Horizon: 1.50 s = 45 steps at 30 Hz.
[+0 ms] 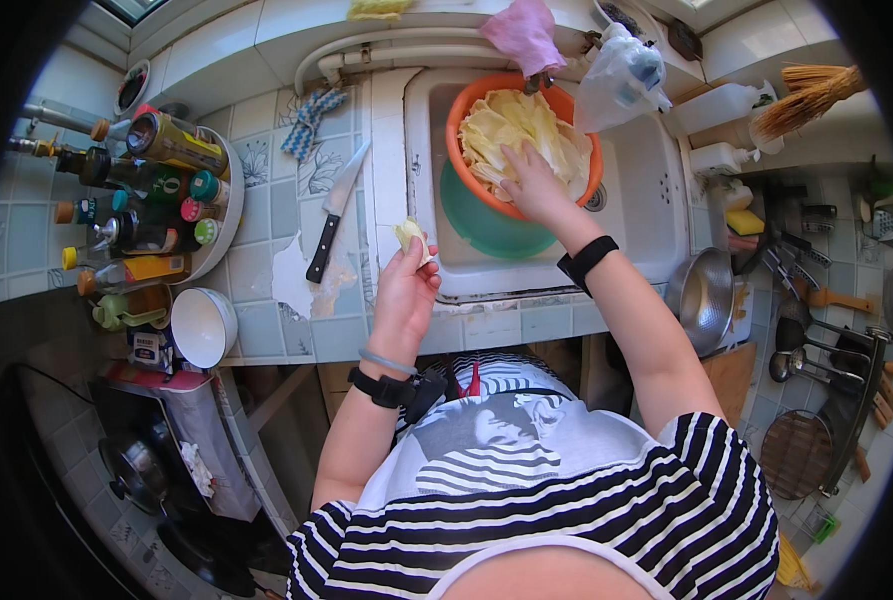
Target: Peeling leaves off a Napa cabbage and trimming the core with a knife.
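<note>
My left hand (pixel 405 289) is closed around a small pale-yellow cabbage heart (pixel 410 234), held over the tiled counter at the sink's left rim. Inside an orange plastic basin (pixel 459 112) lies a heap of torn napa cabbage leaves (pixel 502 116). My right hand (pixel 532 180) reaches over the basin's near side, its spread fingers resting on the leaves; whether they pinch one I cannot tell. Partly beneath the orange basin sits a green plastic basin (pixel 484 232), both within the white ceramic sink (pixel 634 225). A kitchen knife (pixel 334 217) with a black handle lies left of the sink.
A tray (pixel 229 195) of bottles and jars and a white bowl (pixel 204 328) stand on the left. A pink cloth (pixel 525 34) covers the faucet, beside a hanging plastic bag (pixel 622 79). To the right are a metal basin (pixel 701 300) and hanging utensils (pixel 795 360).
</note>
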Each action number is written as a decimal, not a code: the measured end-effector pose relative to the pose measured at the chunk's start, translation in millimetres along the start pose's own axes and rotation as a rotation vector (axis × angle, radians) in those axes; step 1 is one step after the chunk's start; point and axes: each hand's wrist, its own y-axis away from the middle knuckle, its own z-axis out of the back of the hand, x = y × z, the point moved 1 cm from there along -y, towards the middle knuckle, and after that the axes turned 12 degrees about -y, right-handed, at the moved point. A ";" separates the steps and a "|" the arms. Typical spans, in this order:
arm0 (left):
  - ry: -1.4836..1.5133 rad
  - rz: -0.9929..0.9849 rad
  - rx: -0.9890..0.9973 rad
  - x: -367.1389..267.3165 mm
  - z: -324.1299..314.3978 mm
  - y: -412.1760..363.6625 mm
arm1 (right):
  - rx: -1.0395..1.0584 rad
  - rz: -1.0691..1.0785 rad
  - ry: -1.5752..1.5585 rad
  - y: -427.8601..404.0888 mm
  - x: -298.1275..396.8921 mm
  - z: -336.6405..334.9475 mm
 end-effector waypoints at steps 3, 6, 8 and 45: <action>-0.021 0.023 0.029 -0.6 -3.1 3.0 | 0.189 0.043 0.099 -14.1 2.4 -8.5; -0.025 0.036 0.035 0.2 0.0 1.5 | 0.336 -0.024 0.161 -24.7 0.5 -10.8; -0.020 0.042 0.035 1.6 2.4 0.2 | 0.384 -0.061 0.184 -30.7 -2.8 -14.4; -0.232 -0.055 0.299 -4.3 -38.2 -1.9 | -0.071 0.288 -0.282 63.1 68.5 12.5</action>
